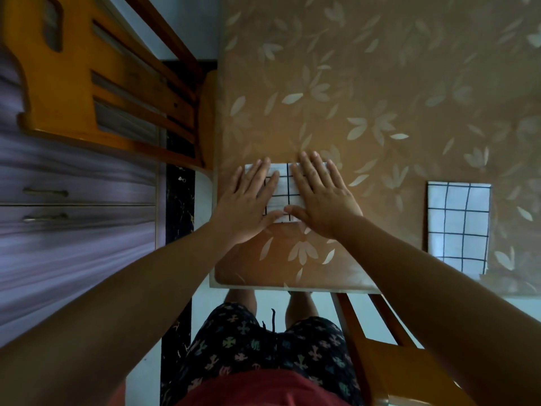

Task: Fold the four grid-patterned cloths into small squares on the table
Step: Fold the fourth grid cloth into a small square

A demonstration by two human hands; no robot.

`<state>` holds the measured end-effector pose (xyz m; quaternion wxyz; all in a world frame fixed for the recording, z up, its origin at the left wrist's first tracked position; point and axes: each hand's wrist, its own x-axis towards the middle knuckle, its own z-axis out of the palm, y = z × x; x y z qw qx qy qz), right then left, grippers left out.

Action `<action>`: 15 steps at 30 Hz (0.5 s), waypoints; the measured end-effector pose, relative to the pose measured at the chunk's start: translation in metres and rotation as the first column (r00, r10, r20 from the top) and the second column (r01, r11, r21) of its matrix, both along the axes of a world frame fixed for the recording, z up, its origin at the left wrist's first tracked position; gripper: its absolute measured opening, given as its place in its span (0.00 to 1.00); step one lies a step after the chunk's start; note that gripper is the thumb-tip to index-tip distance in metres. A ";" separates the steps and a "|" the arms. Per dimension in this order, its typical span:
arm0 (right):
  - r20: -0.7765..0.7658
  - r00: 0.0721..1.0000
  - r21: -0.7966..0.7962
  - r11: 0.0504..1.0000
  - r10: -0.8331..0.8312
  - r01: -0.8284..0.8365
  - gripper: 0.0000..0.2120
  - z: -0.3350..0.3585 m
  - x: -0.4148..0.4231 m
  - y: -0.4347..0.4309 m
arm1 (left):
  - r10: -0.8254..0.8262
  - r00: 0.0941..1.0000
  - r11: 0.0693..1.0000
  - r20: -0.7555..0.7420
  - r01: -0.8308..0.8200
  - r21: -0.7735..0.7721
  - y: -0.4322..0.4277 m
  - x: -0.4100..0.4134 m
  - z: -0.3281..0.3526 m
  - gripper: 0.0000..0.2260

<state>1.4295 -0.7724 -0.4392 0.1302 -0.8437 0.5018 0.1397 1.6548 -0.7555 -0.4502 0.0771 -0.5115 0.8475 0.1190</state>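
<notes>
Both hands lie flat, palms down, on 1 folded grid-patterned cloth (288, 190). The left hand (248, 200) covers the left part of the cloth with its fingers (260, 172) straight and slightly spread, tips reaching the far edge. The right hand (322, 197) covers the right part in the same way, fingers extended and pointing away from the person. Neither hand curls round or pinches the fabric; contact is by pressing only. The 2 thumbs point inward along the near edge of the cloth and nearly meet at its middle. A narrow strip of white fabric with dark grid lines shows between the hands. This cloth lies on the table (366, 83), close to the table's left edge and in its near half. The table carries a brown cover with a pale leaf print. A second folded cloth (458, 227), a taller rectangle with the same grid, lies flat to the right, well apart from the hands and close to the table's near edge. A wooden chair (73, 83) stands to the left of the table, beside a drawer unit (73, 200) with 2 handles.
</notes>
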 end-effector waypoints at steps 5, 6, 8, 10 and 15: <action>0.122 0.945 -0.089 0.945 -0.304 0.316 0.25 0.017 0.003 -0.013 | 0.167 0.986 0.981 -0.027 -0.169 -0.094 -0.036 -0.008 0.023 0.25; 0.117 0.943 -0.117 0.939 -0.311 0.324 0.21 0.017 0.001 -0.015 | 0.179 0.983 0.979 -0.032 -0.181 -0.095 -0.043 -0.010 0.026 0.20; 0.115 0.935 -0.107 0.932 -0.334 0.346 0.19 0.016 -0.003 -0.018 | 0.212 0.976 0.975 -0.054 -0.215 -0.055 -0.050 -0.012 0.028 0.13; 0.117 0.932 -0.062 0.934 -0.343 0.352 0.18 0.019 -0.005 -0.019 | 0.257 0.963 0.966 -0.078 -0.256 0.016 -0.050 -0.013 0.030 0.08; 0.310 0.821 0.185 0.877 -0.480 0.443 0.05 0.040 -0.009 -0.015 | 0.279 0.946 0.958 -0.163 -0.263 0.114 -0.040 -0.013 0.039 0.07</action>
